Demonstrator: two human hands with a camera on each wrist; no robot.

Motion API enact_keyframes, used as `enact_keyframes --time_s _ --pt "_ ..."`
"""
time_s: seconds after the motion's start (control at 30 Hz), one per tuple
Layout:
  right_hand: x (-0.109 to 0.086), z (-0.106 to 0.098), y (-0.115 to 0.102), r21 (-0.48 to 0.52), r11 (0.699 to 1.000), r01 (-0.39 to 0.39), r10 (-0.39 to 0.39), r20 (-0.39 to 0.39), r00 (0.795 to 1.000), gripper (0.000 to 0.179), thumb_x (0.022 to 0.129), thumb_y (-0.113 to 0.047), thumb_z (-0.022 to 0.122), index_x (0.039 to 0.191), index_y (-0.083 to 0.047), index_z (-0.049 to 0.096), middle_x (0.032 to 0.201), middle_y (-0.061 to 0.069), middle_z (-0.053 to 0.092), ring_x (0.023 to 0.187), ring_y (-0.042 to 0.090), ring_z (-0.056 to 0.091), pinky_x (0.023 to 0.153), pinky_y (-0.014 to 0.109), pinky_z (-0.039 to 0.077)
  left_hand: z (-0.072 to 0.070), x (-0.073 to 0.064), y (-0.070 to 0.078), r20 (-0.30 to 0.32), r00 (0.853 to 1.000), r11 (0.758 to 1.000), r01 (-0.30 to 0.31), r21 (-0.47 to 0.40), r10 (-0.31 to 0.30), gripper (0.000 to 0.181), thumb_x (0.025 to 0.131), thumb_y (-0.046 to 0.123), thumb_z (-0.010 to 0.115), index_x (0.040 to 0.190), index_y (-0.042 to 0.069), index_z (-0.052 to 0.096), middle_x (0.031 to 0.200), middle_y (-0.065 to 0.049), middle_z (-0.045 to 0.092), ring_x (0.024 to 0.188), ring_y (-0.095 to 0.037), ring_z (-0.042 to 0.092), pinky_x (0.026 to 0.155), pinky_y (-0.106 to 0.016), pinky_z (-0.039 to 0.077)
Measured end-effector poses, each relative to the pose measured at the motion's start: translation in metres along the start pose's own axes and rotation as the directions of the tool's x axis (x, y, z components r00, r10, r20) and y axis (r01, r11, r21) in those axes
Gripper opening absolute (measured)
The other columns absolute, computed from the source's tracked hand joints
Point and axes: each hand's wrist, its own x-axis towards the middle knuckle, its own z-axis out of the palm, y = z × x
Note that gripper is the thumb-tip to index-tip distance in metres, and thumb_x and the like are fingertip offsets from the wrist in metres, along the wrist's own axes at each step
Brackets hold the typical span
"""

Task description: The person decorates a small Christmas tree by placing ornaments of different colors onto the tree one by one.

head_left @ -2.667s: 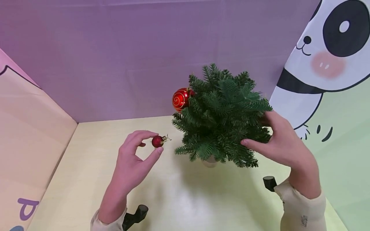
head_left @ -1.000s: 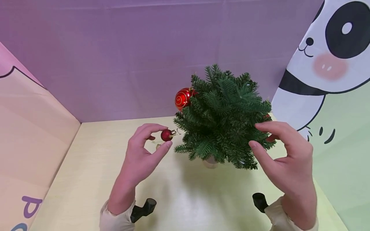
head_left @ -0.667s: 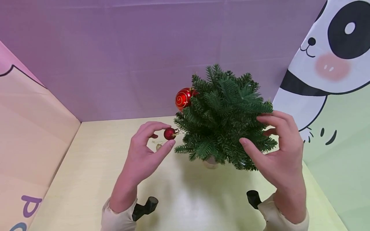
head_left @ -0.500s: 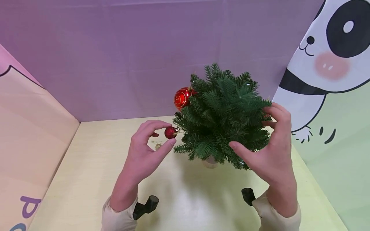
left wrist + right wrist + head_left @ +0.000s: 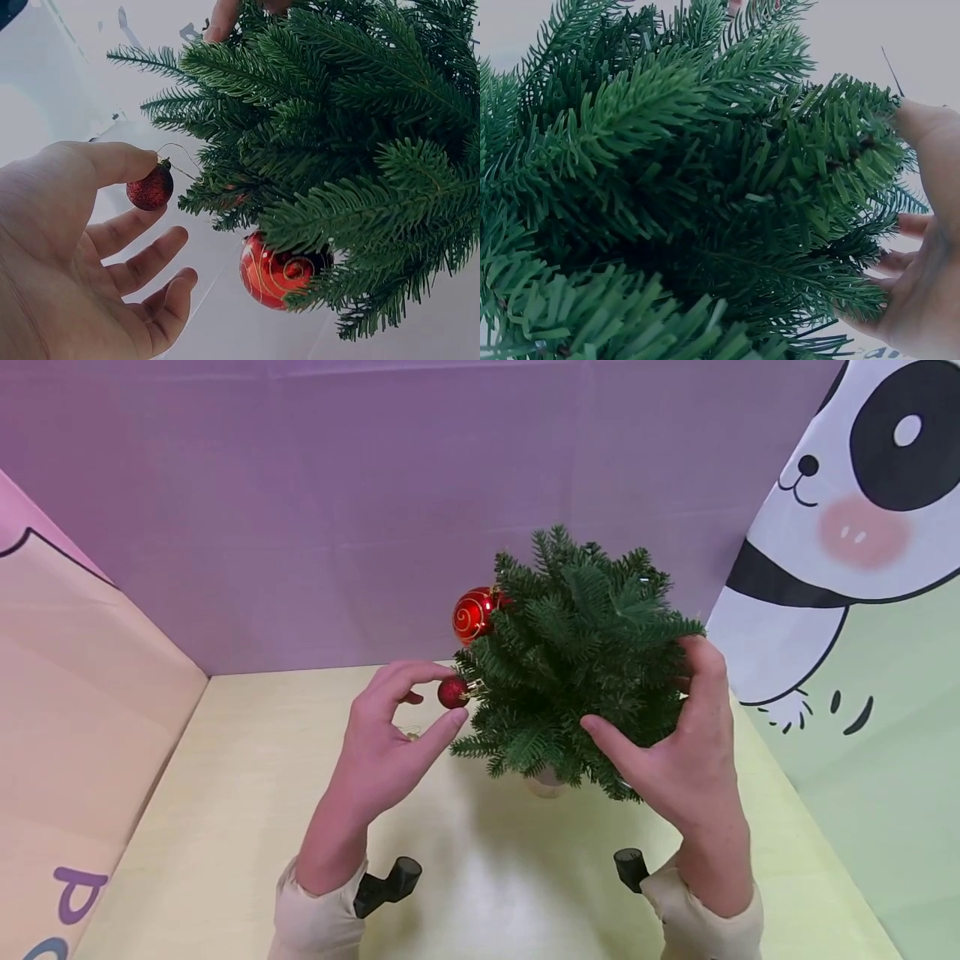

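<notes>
Between thumb and index finger, my left hand (image 5: 390,752) pinches a small glittery red bauble (image 5: 452,692). Its thin wire loop reaches the left branch tips of a small green Christmas tree (image 5: 577,660), as the left wrist view shows. A larger shiny red bauble (image 5: 274,274) with gold swirls hangs on the tree's left side. My right hand (image 5: 678,760) curves round the tree's right side, thumb in front and fingers partly hidden behind branches. In the right wrist view, the thumb (image 5: 922,124) meets a branch tip.
The tree's pale base (image 5: 546,783) stands on a light wooden table (image 5: 510,893). A small gold object (image 5: 412,735) lies behind my left hand, mostly hidden. A purple backdrop (image 5: 300,527) rises behind, and a panda-printed panel (image 5: 855,543) stands at the right.
My left hand has carried the small bauble right and slightly up to the branches. My right hand left the tree's side, then came back in leftward round the branches.
</notes>
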Motion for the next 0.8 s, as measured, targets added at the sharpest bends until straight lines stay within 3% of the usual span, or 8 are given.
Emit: enact_keyframes --time_s 0.4,0.8 --pt "-0.001 0.008 0.000 0.082 0.997 -0.015 0.017 -0.018 1.000 0.090 0.079 -0.056 0.071 0.136 0.005 0.039 0.128 0.019 0.049 0.110 0.028 0.048 0.092 0.032 0.036 0.001 0.002 0.001 -0.009 1.000 0.999 -0.004 -0.044 0.004 0.035 0.080 0.001 0.077 0.112 0.008 0.068 0.111 -0.001 0.063 0.106 -0.021 0.054 0.083 -0.040 0.044" --pt "-0.003 0.006 0.001 0.088 0.996 0.018 -0.011 -0.078 0.997 0.090 0.078 -0.055 0.073 0.133 0.008 0.041 0.126 0.022 0.051 0.112 0.030 0.047 0.093 0.031 0.036 0.009 0.008 0.010 -0.012 1.000 0.998 -0.027 -0.058 0.027 0.033 0.080 0.002 0.076 0.112 0.008 0.068 0.110 0.000 0.063 0.105 -0.017 0.054 0.084 -0.035 0.044"
